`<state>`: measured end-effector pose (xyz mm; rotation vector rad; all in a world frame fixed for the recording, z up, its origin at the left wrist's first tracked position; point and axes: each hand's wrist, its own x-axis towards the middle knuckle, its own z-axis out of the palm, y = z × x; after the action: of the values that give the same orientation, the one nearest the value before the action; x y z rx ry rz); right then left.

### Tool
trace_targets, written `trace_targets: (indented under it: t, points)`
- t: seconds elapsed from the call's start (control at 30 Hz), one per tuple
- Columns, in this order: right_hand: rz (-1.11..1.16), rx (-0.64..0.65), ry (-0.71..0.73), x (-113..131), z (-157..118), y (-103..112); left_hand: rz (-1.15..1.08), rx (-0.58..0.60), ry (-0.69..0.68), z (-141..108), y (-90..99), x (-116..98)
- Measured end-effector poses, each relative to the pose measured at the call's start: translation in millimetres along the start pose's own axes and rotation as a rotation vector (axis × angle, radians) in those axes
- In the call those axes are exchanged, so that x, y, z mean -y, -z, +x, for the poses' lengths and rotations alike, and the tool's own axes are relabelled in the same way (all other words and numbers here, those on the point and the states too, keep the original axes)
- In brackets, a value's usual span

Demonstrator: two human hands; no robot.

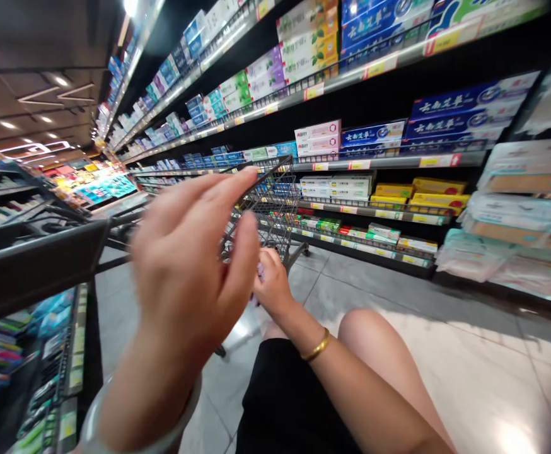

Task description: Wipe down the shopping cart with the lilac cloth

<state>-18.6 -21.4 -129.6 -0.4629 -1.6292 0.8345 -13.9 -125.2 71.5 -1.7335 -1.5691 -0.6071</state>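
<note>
Slanting up and rightward, the left hand (pixel 185 252) parts thumb from fingers; the right hand (pixel 274 284), reaching forward, closes around a small lilac item (pixel 260 270) at its left edge, long axis unclear.

Blue boxes (pixel 464 108) read 云南艾草 in white; price labels (pixel 439 162) are too blurred to read

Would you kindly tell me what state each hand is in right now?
Left hand: open, nothing visible in it.
Right hand: closed around a small purplish thing, mostly hidden.
</note>
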Motion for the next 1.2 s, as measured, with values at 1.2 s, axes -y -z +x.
trace_targets:
  t: [1.2]
  points:
    - [-0.017,0.134,-0.396,-66,-22,-45,0.611,0.409,0.28,24,-101.9,89]
